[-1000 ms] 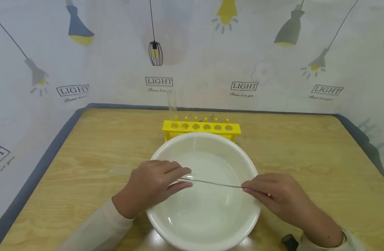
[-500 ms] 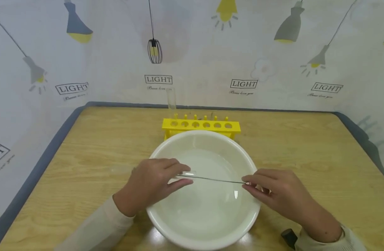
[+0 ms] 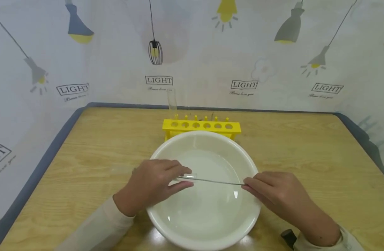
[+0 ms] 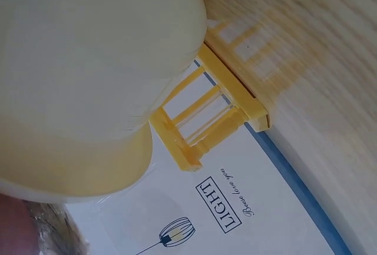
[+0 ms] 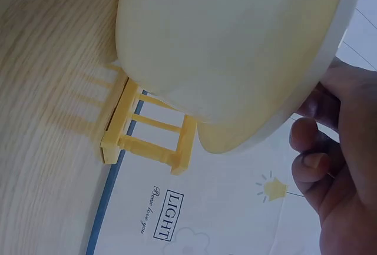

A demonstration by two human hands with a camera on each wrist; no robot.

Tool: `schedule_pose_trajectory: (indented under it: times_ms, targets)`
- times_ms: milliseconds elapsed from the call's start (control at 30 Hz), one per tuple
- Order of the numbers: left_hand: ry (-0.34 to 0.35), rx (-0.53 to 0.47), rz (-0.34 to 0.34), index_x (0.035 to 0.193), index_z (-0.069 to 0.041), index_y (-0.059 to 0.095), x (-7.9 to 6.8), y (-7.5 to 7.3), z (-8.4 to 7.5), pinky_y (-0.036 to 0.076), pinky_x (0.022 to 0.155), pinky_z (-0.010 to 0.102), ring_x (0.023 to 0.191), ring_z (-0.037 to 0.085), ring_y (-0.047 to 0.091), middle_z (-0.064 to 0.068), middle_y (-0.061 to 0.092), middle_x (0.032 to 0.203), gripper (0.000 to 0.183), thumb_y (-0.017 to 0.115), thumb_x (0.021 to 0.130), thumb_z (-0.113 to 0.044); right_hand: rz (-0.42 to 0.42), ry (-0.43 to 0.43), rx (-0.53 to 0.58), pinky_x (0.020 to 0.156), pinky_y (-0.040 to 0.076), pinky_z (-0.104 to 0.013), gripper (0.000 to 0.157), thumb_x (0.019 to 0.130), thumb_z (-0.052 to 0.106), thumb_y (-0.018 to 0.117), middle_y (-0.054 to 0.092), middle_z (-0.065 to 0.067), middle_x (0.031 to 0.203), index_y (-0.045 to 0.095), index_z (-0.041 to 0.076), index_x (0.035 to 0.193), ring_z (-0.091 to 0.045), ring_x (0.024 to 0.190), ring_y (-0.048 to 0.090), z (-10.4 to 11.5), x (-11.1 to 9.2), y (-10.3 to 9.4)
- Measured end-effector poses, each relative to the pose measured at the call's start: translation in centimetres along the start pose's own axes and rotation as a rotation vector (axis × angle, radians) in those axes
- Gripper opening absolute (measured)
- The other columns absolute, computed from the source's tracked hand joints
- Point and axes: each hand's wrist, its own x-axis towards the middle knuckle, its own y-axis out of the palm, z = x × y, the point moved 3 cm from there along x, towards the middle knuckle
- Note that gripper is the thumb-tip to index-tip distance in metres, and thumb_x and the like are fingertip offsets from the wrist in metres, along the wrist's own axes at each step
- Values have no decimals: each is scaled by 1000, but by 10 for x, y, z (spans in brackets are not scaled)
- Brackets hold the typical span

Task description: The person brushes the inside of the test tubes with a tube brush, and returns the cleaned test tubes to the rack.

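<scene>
Over the white basin (image 3: 251,212), my left hand (image 3: 154,183) grips a clear test tube (image 3: 192,176) held nearly level, its mouth pointing right. A test tube brush (image 3: 217,181) runs into that mouth, and its thin twisted wire handle spans to my right hand (image 3: 278,195). The right thumb and fingertips pinch the wire near the basin's right side. In the left wrist view, dark bristles (image 4: 59,228) show inside clear glass beside the hand. Most of the tube is hidden behind the left hand; a faint clear end shows on its left.
A yellow test tube rack (image 3: 201,125) stands right behind the basin, with another clear test tube (image 3: 172,100) upright over its left end. A small dark cylindrical piece (image 3: 288,238) lies by the right sleeve. A printed wall sheet (image 3: 204,94) borders the wooden table (image 3: 305,146).
My right fingertips shifted up slightly on the wire, then came back down and closer together. The left hand and tube stay nearly in place.
</scene>
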Motion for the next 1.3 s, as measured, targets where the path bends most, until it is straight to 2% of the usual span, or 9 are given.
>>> schedule_pose_trajectory:
  times_ms: [100, 267, 400, 533, 767, 1167, 1300]
  targets:
    - [-10, -9, 9, 95, -17, 75, -1, 1, 0, 51, 55, 18, 66, 0, 64, -10, 72, 81, 25, 78, 86, -40, 2, -13, -13, 50, 49, -19, 43, 106, 35, 49, 69, 7, 70, 78, 10, 88, -5, 54, 60, 0, -1, -1]
    - [-65, -2, 29, 96, -18, 75, -1, 2, 2, 51, 55, 19, 67, -1, 65, -11, 72, 81, 25, 76, 87, -41, -25, -42, -47, 48, 48, -19, 38, 105, 32, 51, 69, 6, 73, 80, 11, 92, -6, 54, 58, -3, -1, -1]
    - [-85, 15, 28, 96, -19, 75, -2, 2, 3, 50, 54, 19, 67, -2, 65, -12, 71, 81, 25, 77, 86, -43, -12, -27, -46, 49, 48, -20, 37, 106, 32, 50, 69, 4, 76, 79, 11, 94, -8, 55, 60, -5, -1, 1]
    - [-74, 17, 18, 96, -19, 75, -3, 3, 3, 48, 52, 19, 64, -1, 64, -12, 71, 80, 25, 77, 86, -42, -1, -13, -36, 49, 49, -20, 38, 106, 31, 49, 70, 3, 77, 79, 10, 94, -8, 55, 61, -4, -2, 3]
    - [-57, 31, 1, 101, -19, 73, -1, 2, 3, 51, 55, 23, 63, 4, 62, -9, 70, 85, 24, 76, 87, -38, -36, -3, -57, 52, 54, -26, 39, 107, 30, 49, 72, 0, 81, 77, 7, 92, -12, 58, 67, -4, 0, 2]
    - [-66, 23, 17, 99, -19, 74, 0, 0, 5, 48, 51, 21, 65, 1, 64, -10, 69, 81, 22, 76, 87, -38, -39, -28, -59, 53, 55, -28, 39, 106, 31, 50, 74, 0, 80, 79, 8, 94, -14, 60, 68, -3, -1, 1]
    - [-46, 15, 8, 100, -18, 74, 0, 0, 4, 49, 52, 21, 64, 1, 64, -10, 70, 82, 22, 75, 88, -37, -49, -25, -40, 54, 55, -28, 38, 106, 30, 51, 74, 0, 80, 79, 6, 96, -14, 60, 69, -2, 0, 0]
